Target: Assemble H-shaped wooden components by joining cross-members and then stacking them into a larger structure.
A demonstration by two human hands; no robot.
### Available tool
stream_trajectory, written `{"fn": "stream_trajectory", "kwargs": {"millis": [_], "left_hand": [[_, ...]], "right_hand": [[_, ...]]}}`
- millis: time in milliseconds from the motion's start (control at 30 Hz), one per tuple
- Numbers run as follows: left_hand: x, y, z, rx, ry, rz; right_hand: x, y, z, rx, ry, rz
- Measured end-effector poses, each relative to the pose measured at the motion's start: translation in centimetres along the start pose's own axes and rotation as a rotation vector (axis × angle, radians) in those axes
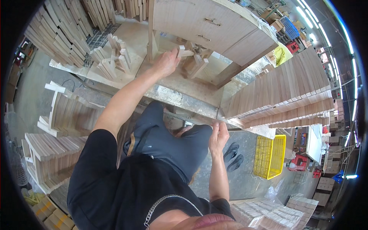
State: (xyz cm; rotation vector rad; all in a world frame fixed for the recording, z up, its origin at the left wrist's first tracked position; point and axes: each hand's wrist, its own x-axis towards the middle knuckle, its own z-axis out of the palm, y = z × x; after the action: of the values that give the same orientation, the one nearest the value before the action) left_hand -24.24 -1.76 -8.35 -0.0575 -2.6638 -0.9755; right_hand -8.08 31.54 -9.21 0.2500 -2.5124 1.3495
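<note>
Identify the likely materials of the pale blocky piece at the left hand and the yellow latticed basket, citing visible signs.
Pale blocky piece at the left hand: probably bare, unvarnished wood, given its matte, light surface.
Yellow latticed basket: likely moulded plastic, smooth-looking, given its even colour and regular openings.

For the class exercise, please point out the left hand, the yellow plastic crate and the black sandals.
Left hand [167, 64]: head view, back of the hand.
Yellow plastic crate [263, 155]: head view, latticed wall.
Black sandals [231, 150]: head view, upper sandal.
</note>
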Motion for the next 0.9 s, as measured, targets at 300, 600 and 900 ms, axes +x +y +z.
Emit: {"fn": "stream_trajectory", "kwargs": {"millis": [300,600,900], "left_hand": [[0.5,0.0,0.4,0.053,0.025,0.005],[-3.8,0.4,-3.4,-0.077,0.034,0.031],[-14.7,-1.2,-10.7,-0.937,-0.321,-0.116]], "right_hand": [[-0.4,-3.6,-0.1,-0.039,-0.115,-0.199],[0.3,-3.9,-2.3,-0.134,-0.352,-0.148],[8.6,-9.8,1.3,-0.421,-0.276,-0.89]]}}
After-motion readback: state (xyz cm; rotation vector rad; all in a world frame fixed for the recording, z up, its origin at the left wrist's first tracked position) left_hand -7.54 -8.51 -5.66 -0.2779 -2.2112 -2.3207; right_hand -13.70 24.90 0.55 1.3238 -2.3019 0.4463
